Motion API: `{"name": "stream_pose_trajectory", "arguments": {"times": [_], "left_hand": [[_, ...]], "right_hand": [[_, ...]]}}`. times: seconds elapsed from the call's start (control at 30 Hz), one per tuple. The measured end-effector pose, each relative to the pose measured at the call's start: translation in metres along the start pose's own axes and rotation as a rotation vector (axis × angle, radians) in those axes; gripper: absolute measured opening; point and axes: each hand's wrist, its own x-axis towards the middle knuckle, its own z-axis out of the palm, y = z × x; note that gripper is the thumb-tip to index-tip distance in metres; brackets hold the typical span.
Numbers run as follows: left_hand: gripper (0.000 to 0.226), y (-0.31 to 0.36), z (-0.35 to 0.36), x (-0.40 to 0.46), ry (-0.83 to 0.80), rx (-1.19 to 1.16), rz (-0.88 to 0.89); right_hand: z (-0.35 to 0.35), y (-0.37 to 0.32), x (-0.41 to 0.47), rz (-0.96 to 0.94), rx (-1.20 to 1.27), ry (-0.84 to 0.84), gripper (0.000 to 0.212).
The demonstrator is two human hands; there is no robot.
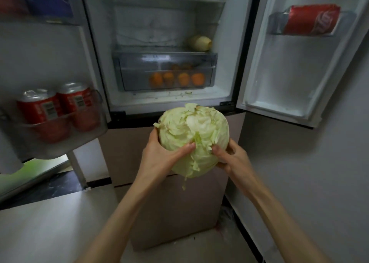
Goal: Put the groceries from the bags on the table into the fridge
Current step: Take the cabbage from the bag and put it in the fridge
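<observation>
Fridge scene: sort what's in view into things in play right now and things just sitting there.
In play: cabbage, left hand, right hand, open fridge.

Sitting there: upright red cans, red can lying down, oranges in drawer, pale vegetable.

Pale floor (50,222) (dim), grey wall (319,182) beside.

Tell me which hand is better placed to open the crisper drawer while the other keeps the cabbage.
Probably the left hand. It grips only the side of the cabbage; the right hand cups it from below. The drawer lies ahead.
</observation>
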Motion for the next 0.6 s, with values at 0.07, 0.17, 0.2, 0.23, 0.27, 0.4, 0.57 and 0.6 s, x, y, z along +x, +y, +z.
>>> {"name": "stream_pose_trajectory", "arguments": {"times": [0.07, 0.17, 0.2, 0.23, 0.27, 0.4, 0.57, 0.6], "left_hand": [[0.107, 0.010, 0.017, 0.032, 0.037, 0.003, 0.013], [0.109, 0.026, 0.035, 0.080, 0.079, 0.005, 0.054], [0.110, 0.031, 0.039, 0.096, 0.096, 0.004, 0.076], [0.109, 0.036, 0.043, 0.113, 0.114, -0.001, 0.094], [0.106, 0.042, 0.047, 0.129, 0.131, -0.009, 0.111], [0.094, 0.060, 0.056, 0.194, 0.214, 0.016, 0.168], [0.093, 0.076, 0.056, 0.283, 0.278, 0.026, 0.189], [0.096, 0.079, 0.055, 0.301, 0.283, 0.026, 0.192]], "right_hand": [[-0.016, -0.011, 0.037, -0.020, 0.006, -0.037, 0.084], [-0.034, -0.032, 0.093, -0.051, 0.023, -0.069, 0.088], [-0.037, -0.037, 0.112, -0.065, 0.030, -0.067, 0.092], [-0.038, -0.043, 0.130, -0.084, 0.042, -0.060, 0.096], [-0.038, -0.048, 0.147, -0.102, 0.063, -0.046, 0.100], [-0.036, -0.067, 0.210, -0.158, 0.149, 0.006, 0.100], [-0.031, -0.099, 0.292, -0.226, 0.154, -0.011, 0.093], [-0.029, -0.104, 0.310, -0.236, 0.161, -0.011, 0.090]]}}
